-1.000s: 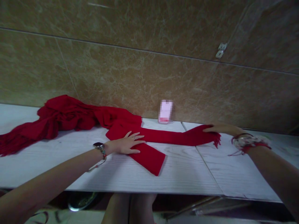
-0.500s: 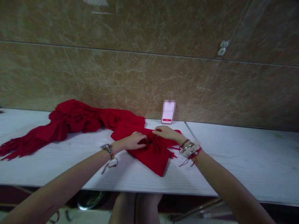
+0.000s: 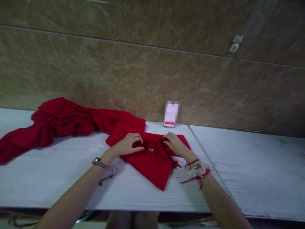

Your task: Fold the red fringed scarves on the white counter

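A red scarf (image 3: 152, 173) with fringed ends lies on a white table (image 3: 78, 178). Its near part is folded into a flat, pointed shape, while the rest trails off to the left in a loose heap. My left hand (image 3: 127, 144) grips the folded part from the left, fingers curled into the cloth and thumb along its top. From the right, my right hand (image 3: 175, 144) has its bent fingers closed on the scarf beside the gathered fringe. Between the hands, strands of fringe bunch around a small pale spot that I cannot make out.
A phone (image 3: 171, 114) with a lit screen leans against the brown marbled wall (image 3: 114, 76) behind the scarf. A seam (image 3: 209, 159) crosses the table on the right. A small white fitting (image 3: 235, 44) is fixed to the wall.
My hands have moved a little apart, the right one to the right, and the fringe between them shows more. The camera view has shifted slightly.
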{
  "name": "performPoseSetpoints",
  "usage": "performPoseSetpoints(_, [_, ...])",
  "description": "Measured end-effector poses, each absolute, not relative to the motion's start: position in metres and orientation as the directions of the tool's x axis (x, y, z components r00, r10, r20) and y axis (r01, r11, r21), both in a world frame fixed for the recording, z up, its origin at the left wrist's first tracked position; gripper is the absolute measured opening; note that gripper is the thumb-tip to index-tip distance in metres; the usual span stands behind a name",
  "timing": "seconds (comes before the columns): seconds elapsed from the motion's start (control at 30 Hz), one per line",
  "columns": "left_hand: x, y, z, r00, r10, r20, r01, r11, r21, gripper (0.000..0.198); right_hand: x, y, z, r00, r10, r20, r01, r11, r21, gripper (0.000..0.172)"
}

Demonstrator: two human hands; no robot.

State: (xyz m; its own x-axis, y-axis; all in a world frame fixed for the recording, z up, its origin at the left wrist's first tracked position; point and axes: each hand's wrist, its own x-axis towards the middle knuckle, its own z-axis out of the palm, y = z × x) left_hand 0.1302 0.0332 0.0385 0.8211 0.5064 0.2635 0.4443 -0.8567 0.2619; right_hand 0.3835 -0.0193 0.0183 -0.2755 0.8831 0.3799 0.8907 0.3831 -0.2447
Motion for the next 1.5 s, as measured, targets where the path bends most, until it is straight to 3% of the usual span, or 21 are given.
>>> performPoseSetpoints(0.23, [0.123, 0.036, 0.032, 0.800, 0.527, 0.287, 0.459, -0.846, 0.271, 0.023, 0.394, -0.030, 0.032, -0.170, 0.795, 0.582, 0.844, 0.422, -0.330, 0.028])
performPoseSetpoints(0.37, [0.133, 0.031, 0.026, 0.688, 0.603, 0.405, 0.433, -0.788, 0.438, 0.030, 0.393, -0.031, 0.038, -0.063, 0.738, 0.672, 0.834, 0.409, -0.370, 0.027])
performPoseSetpoints(0.47, [0.146, 0.018, 0.024, 0.595, 0.667, 0.448, 0.369, -0.722, 0.586, 0.048, 0.378, -0.034, 0.038, -0.072, 0.730, 0.680, 0.827, 0.424, -0.368, 0.020])
performPoseSetpoints(0.57, [0.162, 0.000, 0.023, 0.535, 0.710, 0.458, 0.332, -0.675, 0.659, 0.067, 0.358, -0.036, 0.037, -0.130, 0.718, 0.684, 0.818, 0.468, -0.336, 0.014])
performPoseSetpoints(0.63, [0.171, -0.009, 0.023, 0.489, 0.740, 0.462, 0.345, -0.650, 0.677, 0.061, 0.350, -0.037, 0.037, -0.190, 0.722, 0.665, 0.810, 0.498, -0.309, 0.013])
performPoseSetpoints(0.7, [0.175, -0.011, 0.024, 0.444, 0.762, 0.471, 0.360, -0.634, 0.685, 0.042, 0.351, -0.038, 0.037, -0.250, 0.748, 0.615, 0.820, 0.502, -0.277, 0.014])
performPoseSetpoints(0.83, [0.166, 0.000, 0.031, 0.354, 0.791, 0.500, 0.302, -0.602, 0.739, 0.020, 0.376, -0.036, 0.038, -0.233, 0.841, 0.489, 0.893, 0.384, -0.236, 0.021])
performPoseSetpoints(0.97, [0.144, 0.018, 0.046, 0.165, 0.866, 0.472, 0.114, -0.492, 0.863, 0.026, 0.404, -0.035, 0.040, -0.142, 0.905, 0.400, 0.878, 0.302, -0.372, 0.015])
performPoseSetpoints(1.07, [0.124, 0.030, 0.059, -0.041, 0.924, 0.379, -0.082, -0.381, 0.921, 0.031, 0.405, -0.034, 0.039, -0.214, 0.910, 0.355, 0.764, 0.382, -0.520, 0.014])
performPoseSetpoints(1.13, [0.108, 0.038, 0.066, -0.185, 0.927, 0.326, -0.142, -0.353, 0.925, 0.031, 0.397, -0.034, 0.034, -0.289, 0.892, 0.347, 0.680, 0.446, -0.582, 0.025])
performPoseSetpoints(1.2, [0.090, 0.043, 0.072, -0.328, 0.885, 0.330, -0.026, -0.358, 0.933, 0.027, 0.385, -0.032, 0.028, -0.336, 0.864, 0.374, 0.623, 0.502, -0.600, 0.044])
performPoseSetpoints(1.27, [0.073, 0.047, 0.076, -0.445, 0.806, 0.390, 0.307, -0.272, 0.912, 0.028, 0.374, -0.030, 0.020, -0.346, 0.846, 0.405, 0.591, 0.532, -0.607, 0.058])
performPoseSetpoints(1.33, [0.063, 0.047, 0.077, -0.485, 0.722, 0.494, 0.639, -0.093, 0.764, 0.038, 0.366, -0.026, 0.013, -0.324, 0.850, 0.415, 0.573, 0.525, -0.629, 0.061])
performPoseSetpoints(1.4, [0.064, 0.046, 0.075, -0.386, 0.698, 0.603, 0.812, -0.054, 0.582, 0.048, 0.360, -0.023, 0.008, -0.277, 0.861, 0.427, 0.550, 0.506, -0.664, 0.056])
performPoseSetpoints(1.5, [0.085, 0.042, 0.063, 0.090, 0.757, 0.647, 0.816, -0.429, 0.388, 0.048, 0.356, -0.019, 0.008, -0.191, 0.858, 0.477, 0.463, 0.507, -0.727, 0.045])
